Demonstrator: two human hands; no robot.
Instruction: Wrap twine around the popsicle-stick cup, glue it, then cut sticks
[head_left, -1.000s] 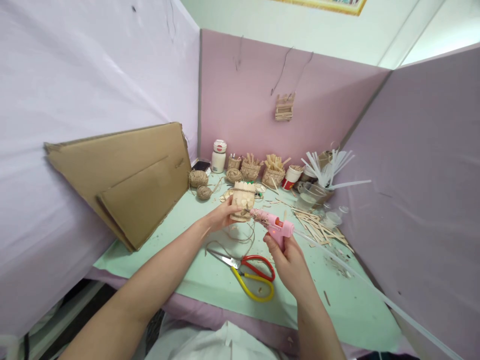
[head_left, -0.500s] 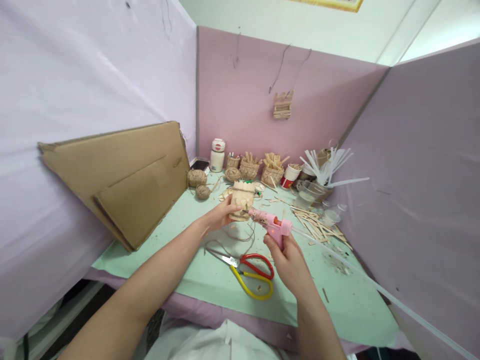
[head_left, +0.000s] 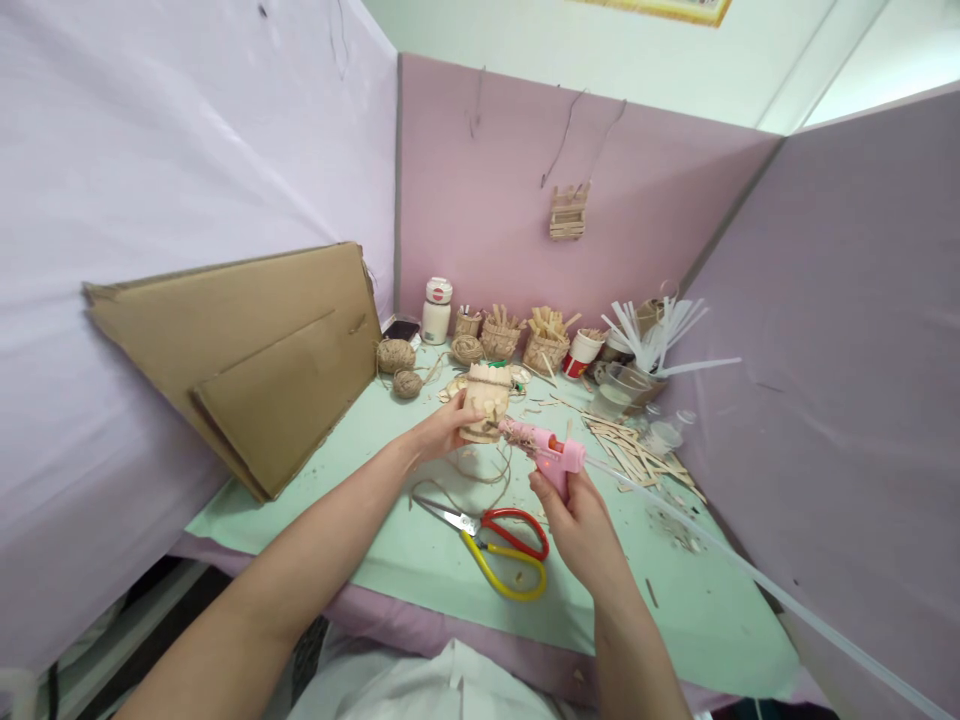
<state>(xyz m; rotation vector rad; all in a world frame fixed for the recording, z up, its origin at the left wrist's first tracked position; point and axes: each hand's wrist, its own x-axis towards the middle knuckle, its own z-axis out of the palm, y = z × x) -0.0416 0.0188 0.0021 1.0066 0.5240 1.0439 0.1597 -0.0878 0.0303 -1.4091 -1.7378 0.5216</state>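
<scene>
My left hand (head_left: 442, 430) is closed around a small cup made of wooden sticks (head_left: 485, 400), held upright just above the green table (head_left: 375, 440). A pink glue gun (head_left: 546, 452) is gripped in my right hand (head_left: 576, 520), its nozzle touching the lower right side of the stick cup. A long clear glue stick (head_left: 720, 565) trails from the gun's back toward the lower right. Loose twine (head_left: 480, 472) hangs under the cup.
Red and yellow scissors (head_left: 501, 545) lie in front of my hands. Cardboard sheets (head_left: 247, 350) lean on the left wall. Twine balls (head_left: 397, 365), a white bottle (head_left: 436, 312), baskets of sticks (head_left: 546, 345), white straws (head_left: 652, 335) and scattered wooden sticks (head_left: 637, 455) fill the back and right.
Both hands keep their hold and stay nearly still; the view shifts slightly between frames.
</scene>
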